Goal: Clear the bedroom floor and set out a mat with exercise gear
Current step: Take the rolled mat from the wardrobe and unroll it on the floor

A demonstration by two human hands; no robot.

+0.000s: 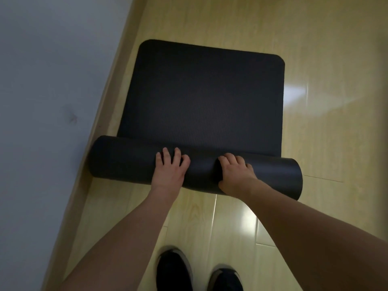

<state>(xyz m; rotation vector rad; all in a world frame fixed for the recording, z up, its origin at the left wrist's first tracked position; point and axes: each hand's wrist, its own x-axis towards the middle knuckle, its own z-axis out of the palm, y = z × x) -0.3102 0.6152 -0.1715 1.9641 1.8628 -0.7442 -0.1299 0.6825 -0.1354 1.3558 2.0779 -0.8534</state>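
Both grips rest on the rolled part of the dark mat (201, 114): left hand (171, 168) released, fingers spread flat; right hand (235, 173) curled over the roll. Beyond them the unrolled sheet lies flat. The roll's left end touches the wall's skirting (98, 131); open wooden floor (331, 101) stretches right.

The mat (201, 97) is looking matt, finely ribbed foam — the pale wood-grain floor (325, 49) is gleaming glossy, throwing reflections.
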